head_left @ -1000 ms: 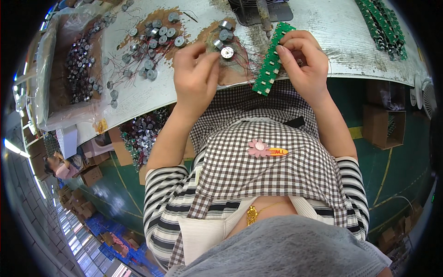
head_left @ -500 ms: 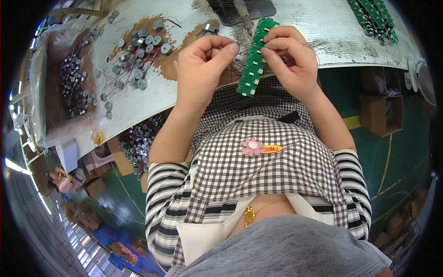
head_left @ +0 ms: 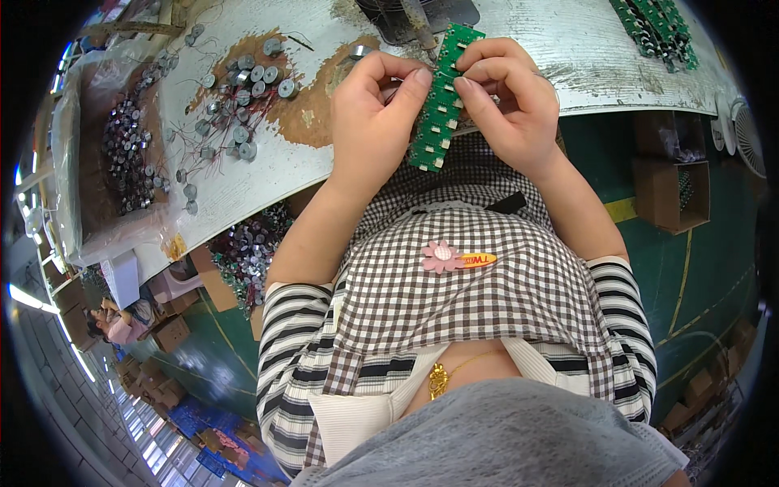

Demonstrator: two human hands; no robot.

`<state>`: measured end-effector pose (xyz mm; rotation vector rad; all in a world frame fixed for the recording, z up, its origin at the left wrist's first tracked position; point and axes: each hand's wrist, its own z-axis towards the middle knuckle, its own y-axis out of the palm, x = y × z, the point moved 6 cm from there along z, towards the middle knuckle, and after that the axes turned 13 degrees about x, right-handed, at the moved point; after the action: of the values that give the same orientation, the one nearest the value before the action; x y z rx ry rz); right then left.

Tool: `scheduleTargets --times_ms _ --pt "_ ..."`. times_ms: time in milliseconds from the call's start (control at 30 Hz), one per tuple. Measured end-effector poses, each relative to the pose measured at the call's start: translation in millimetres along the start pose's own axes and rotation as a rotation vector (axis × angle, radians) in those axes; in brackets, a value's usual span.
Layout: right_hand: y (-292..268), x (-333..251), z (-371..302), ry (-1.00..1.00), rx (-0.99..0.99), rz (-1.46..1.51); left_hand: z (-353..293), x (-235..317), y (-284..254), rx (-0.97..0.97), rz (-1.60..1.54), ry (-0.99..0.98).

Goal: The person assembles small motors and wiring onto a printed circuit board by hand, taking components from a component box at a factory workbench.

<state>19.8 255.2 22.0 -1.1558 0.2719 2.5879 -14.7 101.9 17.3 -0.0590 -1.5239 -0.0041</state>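
White table [head_left: 280, 166], box [head_left: 71, 162] of motors [head_left: 126, 146], right hand [head_left: 519, 109] holding green board [head_left: 436, 118]

Right grip [head_left: 515, 105] holding green board [head_left: 441, 109], motors [head_left: 243, 97] on table [head_left: 584, 73]

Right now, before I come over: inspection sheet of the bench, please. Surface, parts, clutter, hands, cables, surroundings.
Surface: white tabletop, worn, with brown patches.
Parts: green circuit board, held tilted near the table's front edge; more green boards piled at upper right.
Clutter: small round metal parts strewn loose left of the hands; more in a plastic-lined box.
Hands: right hand grips the board's right side; left hand is at its left edge, anything pinched there hidden.
Cables: thin red wires tangled among the metal parts; power cables, nothing seen.
Surroundings: green floor, cardboard box at right, another person at far left.
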Motion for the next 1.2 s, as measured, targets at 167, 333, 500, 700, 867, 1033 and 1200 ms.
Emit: scheduleTargets --times_ms 167,333,500,700,867,1033,1200 --pt "1 -2 1 -0.018 -0.002 -0.043 -1 -2 1 0.005 0.001 -0.043" --pt "5 -6 5 -0.051 -0.053 -0.081 3 5 2 0.039 -0.044 0.018" --pt "4 -4 3 -0.053 -0.044 -0.087 1 6 3 0.059 -0.036 0.032" --pt "3 -1 -1 -0.018 0.011 -0.070 -2 2 2 0.043 0.013 0.048" --pt "2 0 0 0.001 -0.019 -0.064 2 0 1 0.000 -0.007 -0.009" --pt "5 -1 0 0.033 -0.047 -0.056 2 0 1 0.001 -0.005 -0.024" --pt "10 -7 7 0.004 -0.048 -0.068 7 4 3 0.026 -0.010 0.025"
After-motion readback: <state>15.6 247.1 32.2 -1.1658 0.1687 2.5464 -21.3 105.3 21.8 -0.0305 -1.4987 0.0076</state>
